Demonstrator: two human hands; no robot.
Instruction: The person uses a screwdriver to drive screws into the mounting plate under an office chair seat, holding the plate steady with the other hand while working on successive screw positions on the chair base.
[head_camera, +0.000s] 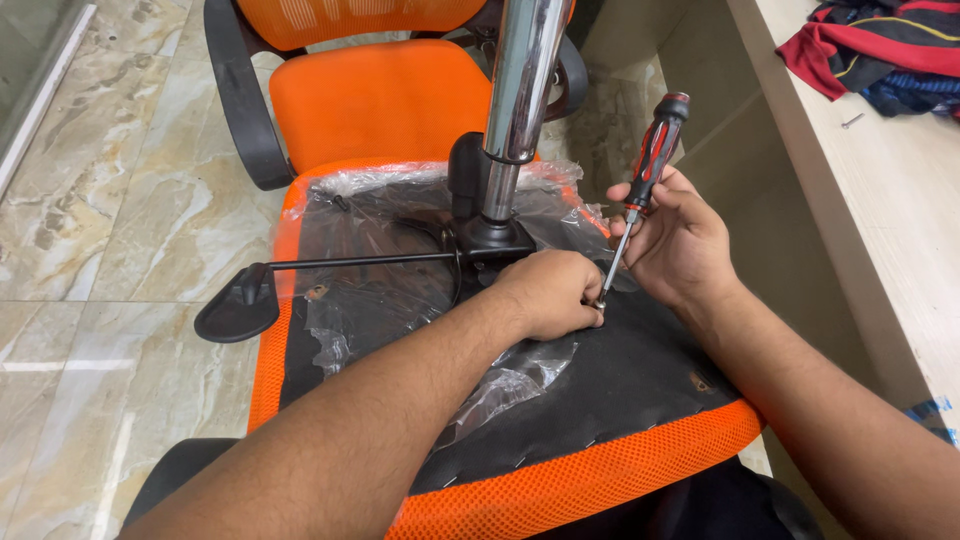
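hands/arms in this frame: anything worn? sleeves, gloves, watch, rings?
Nothing worn that shows. The left hand and right hand are bare: no gloves, and no rings visible on the fingers in view. Both forearms are uncovered from wrist to the frame's edge, with no sleeve cuffs, watch or wristband. No markings or bandages can be seen. Some fingertips are hidden, so those cannot be checked.
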